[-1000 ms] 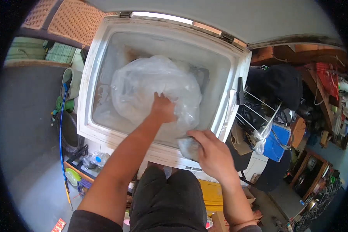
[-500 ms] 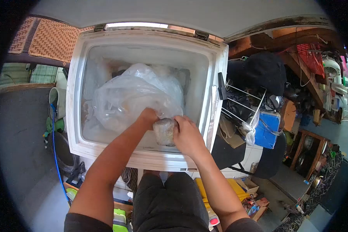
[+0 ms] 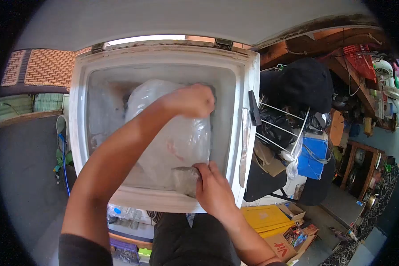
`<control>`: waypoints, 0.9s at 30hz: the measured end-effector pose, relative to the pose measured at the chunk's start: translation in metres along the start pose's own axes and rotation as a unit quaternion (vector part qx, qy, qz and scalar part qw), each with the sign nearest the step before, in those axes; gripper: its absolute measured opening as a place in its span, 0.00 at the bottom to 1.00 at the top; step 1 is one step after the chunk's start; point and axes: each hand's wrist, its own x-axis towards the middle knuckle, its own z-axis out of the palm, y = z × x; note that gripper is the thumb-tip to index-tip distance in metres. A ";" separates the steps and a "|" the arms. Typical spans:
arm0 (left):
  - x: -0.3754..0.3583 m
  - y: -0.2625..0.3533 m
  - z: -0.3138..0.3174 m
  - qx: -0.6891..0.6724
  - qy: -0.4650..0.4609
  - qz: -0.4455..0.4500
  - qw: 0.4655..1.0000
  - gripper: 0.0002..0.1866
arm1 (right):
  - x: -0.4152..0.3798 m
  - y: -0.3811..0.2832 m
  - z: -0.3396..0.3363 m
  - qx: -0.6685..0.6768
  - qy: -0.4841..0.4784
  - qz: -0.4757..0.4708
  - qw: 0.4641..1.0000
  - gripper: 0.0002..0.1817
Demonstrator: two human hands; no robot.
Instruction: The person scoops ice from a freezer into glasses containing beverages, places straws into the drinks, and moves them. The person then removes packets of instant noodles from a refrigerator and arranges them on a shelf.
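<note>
A chest freezer (image 3: 77, 133) stands open in front of me, with frost along its inner walls. Inside lies a large clear plastic bag (image 3: 164, 137), with something reddish showing faintly through it. My left hand (image 3: 197, 101), slightly blurred, is closed at the bag's far right part, its fingers curled over the plastic. Near the freezer's front right corner, my right hand (image 3: 215, 188) grips a frosty, block-like frozen pack (image 3: 185, 181) by its right side. What the pack contains cannot be made out.
The raised freezer lid (image 3: 199, 20) spans the top of the view. To the right are a white wire rack (image 3: 281, 126) with black bags and a blue box (image 3: 312, 155). A yellow container (image 3: 264, 217) and a cardboard box (image 3: 286, 248) sit low on the right.
My left hand has moved from beside the frozen pack to the far right of the bag, whose plastic has shifted and stretched. My right hand still holds the pack, now slightly lower.
</note>
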 end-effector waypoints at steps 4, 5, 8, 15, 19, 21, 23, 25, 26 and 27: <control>0.060 -0.022 0.007 0.051 0.010 -0.066 0.996 0.10 | -0.003 0.004 0.005 0.005 -0.035 0.024 0.999 0.18; 0.061 -0.030 0.014 0.047 0.005 -0.068 0.997 0.10 | -0.002 0.007 0.006 0.012 -0.041 0.032 0.999 0.18; 0.010 -0.021 0.034 0.185 0.154 0.077 0.967 0.07 | -0.002 0.009 0.006 0.042 -0.046 0.032 0.998 0.18; -0.118 -0.033 0.050 0.080 0.006 -0.047 0.996 0.05 | -0.010 0.009 -0.005 0.070 0.036 -0.075 0.994 0.20; -0.128 -0.054 0.085 0.339 0.009 -0.110 0.934 0.08 | -0.014 -0.011 -0.031 0.138 0.088 -0.077 0.983 0.20; -0.101 -0.055 0.109 0.302 0.000 -0.163 0.939 0.08 | -0.019 -0.018 -0.040 0.123 0.098 -0.088 0.984 0.18; -0.074 -0.034 0.111 0.260 -0.056 -0.176 0.948 0.10 | -0.020 -0.020 -0.043 0.121 0.100 -0.108 0.982 0.17; -0.025 -0.093 0.216 0.076 0.253 -0.282 0.923 0.11 | -0.023 -0.029 -0.044 0.120 0.118 -0.117 0.979 0.12; -0.029 -0.081 0.215 0.072 0.257 -0.286 0.920 0.11 | -0.023 -0.030 -0.044 0.117 0.112 -0.121 0.979 0.12; -0.036 -0.065 0.206 0.185 0.269 -0.242 0.914 0.11 | -0.024 -0.028 -0.045 0.124 0.124 -0.115 0.978 0.11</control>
